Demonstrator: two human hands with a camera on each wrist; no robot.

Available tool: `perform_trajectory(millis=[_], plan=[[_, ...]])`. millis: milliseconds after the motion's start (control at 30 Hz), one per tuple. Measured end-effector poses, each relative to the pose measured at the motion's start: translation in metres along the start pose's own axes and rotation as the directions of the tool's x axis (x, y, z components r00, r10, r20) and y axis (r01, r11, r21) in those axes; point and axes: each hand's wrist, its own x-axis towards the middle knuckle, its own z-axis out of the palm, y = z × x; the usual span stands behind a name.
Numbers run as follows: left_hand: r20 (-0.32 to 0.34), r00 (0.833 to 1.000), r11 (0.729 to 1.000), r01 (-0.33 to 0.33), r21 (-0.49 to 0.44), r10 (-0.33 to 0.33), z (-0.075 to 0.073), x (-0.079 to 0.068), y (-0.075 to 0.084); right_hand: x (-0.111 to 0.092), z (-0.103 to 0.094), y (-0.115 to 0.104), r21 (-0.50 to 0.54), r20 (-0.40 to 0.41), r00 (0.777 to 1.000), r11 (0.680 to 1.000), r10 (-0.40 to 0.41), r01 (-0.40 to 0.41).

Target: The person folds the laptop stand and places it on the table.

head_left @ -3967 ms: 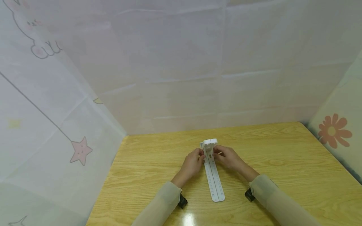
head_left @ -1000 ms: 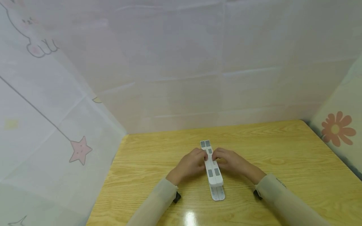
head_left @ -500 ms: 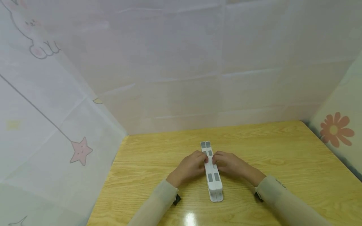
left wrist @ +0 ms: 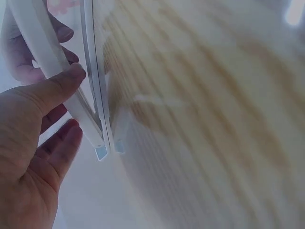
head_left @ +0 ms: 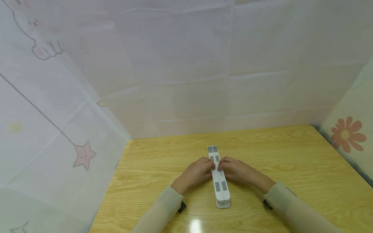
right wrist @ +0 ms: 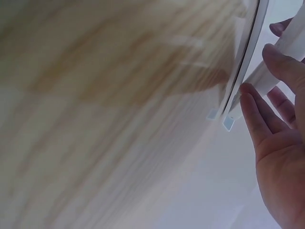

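Observation:
A white folding laptop stand point(head_left: 220, 181) with grey rubber pads lies lengthwise on the wooden table, its upper arms folded down low over the base. From the left, my left hand point(head_left: 196, 173) grips the upper arm near its middle, fingers bent over the top. My right hand point(head_left: 241, 171) grips the same part from the right side. The left wrist view shows the thumb of the left hand point(left wrist: 33, 124) against the upper bar point(left wrist: 40, 38), with a narrow wedge-shaped gap above the base. The right hand point(right wrist: 281, 152) has its thumb on the bar's side in the right wrist view.
The wooden table point(head_left: 151, 161) carries the stand near its middle. A pale cloth wall point(head_left: 180, 71) rises behind, and printed cloth panels with a pink star point(head_left: 84, 155) and a red flower point(head_left: 348, 134) stand left and right.
The laptop stand's upper arms, upright at the far end four seconds ago, have swung toward me and sunk onto the base. Both hands moved from its sides to over the top.

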Motion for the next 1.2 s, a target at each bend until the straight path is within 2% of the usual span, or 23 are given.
perform_trajectory(millis=[200, 667, 1000, 1200], plan=[[0.007, 1.0, 1.0, 0.009, -0.018, -0.009, -0.0003, -0.0007, 0.0007, -0.0001, 0.0019, -0.0012, -0.004, 0.01, 1.0, 1.0, -0.004, 0.004], [0.072, 0.995, 0.996, 0.074, -0.041, -0.071, -0.0035, -0.0003, 0.0038, 0.0009, -0.0006, -0.0071, -0.017, 0.053, 0.998, 0.999, 0.04, -0.039], [0.07, 0.996, 0.997, 0.063, -0.033, -0.06, -0.0008, -0.0007, 0.0023, -0.0006, -0.001, -0.007, -0.004, 0.065, 0.998, 1.0, 0.02, -0.02], [0.085, 0.995, 0.998, 0.061, -0.03, -0.059, -0.0003, 0.0007, 0.003, -0.0014, -0.0008, -0.0045, -0.004, 0.099, 0.994, 0.999, 0.04, -0.039]])
